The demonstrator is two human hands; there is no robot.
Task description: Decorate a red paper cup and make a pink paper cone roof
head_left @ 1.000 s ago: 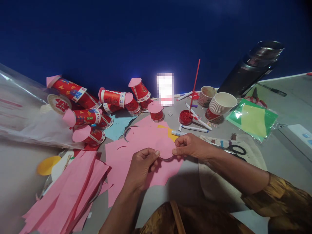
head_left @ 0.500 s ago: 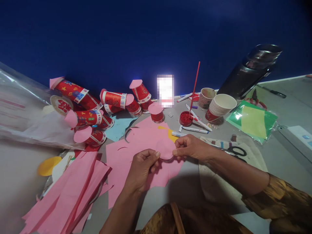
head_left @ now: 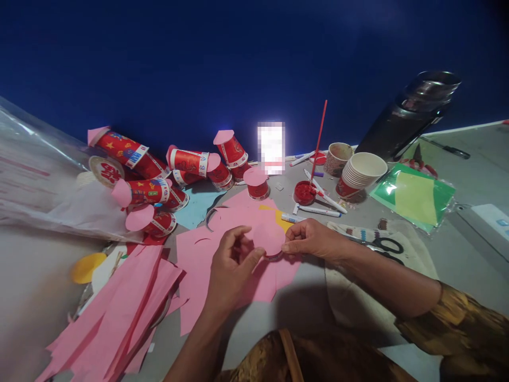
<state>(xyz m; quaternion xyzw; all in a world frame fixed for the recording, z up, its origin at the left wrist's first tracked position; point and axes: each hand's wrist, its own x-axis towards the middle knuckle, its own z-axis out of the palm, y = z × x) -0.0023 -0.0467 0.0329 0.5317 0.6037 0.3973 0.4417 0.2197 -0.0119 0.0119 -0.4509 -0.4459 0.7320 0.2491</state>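
A pink paper disc (head_left: 269,237) rests on top of a cup, of which only a thin strip of rim shows below the disc. My right hand (head_left: 303,238) pinches the disc's right edge between thumb and fingers. On the left, my left hand (head_left: 237,258) has its thumb tip at the disc's lower left edge, with the fingers apart and raised. Beneath both hands lie large pink paper sheets (head_left: 194,265). Just behind stands a red cup (head_left: 257,191) topped with a pink disc.
Red cup figures (head_left: 159,191) lie and stand at the left behind pink strips (head_left: 115,313). Red paint (head_left: 305,192) with a brush, markers, stacked cups (head_left: 360,175), scissors (head_left: 387,245), a dark flask (head_left: 401,116) and green sheets (head_left: 413,196) are at the right.
My left hand has opened from its pinch, its fingers lifting and spreading while the thumb stays near the disc. The disc looks rounder and tilted more towards me. My right hand has hardly moved.
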